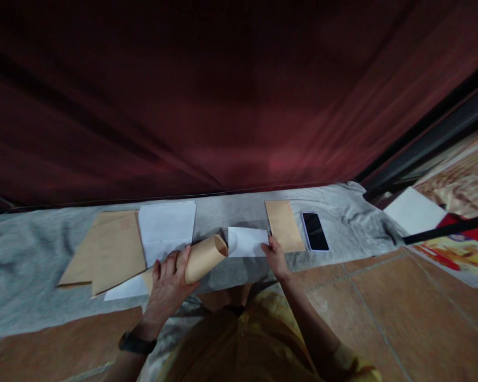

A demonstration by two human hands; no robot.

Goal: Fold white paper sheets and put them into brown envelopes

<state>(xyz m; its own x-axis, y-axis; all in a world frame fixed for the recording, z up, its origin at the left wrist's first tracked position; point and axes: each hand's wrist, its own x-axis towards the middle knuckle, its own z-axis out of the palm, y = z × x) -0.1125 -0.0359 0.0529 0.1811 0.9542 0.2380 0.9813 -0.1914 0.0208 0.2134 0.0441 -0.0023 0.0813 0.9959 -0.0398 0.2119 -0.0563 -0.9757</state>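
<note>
My left hand (168, 284) is wrapped round a brown envelope (202, 258), squeezed so that its open mouth points right. My right hand (274, 256) pinches the right edge of a folded white sheet (246, 242), whose left end lies at the envelope's mouth. Both rest low over a grey cloth (32, 276) spread on the floor. A dark watch sits on my left wrist.
A pile of brown envelopes (105, 249) and a stack of white sheets (166, 228) lie to the left. One brown envelope (283, 225) and a black phone (315, 231) lie to the right. A dark red curtain (223, 95) hangs behind; the floor has brown tiles (382, 307).
</note>
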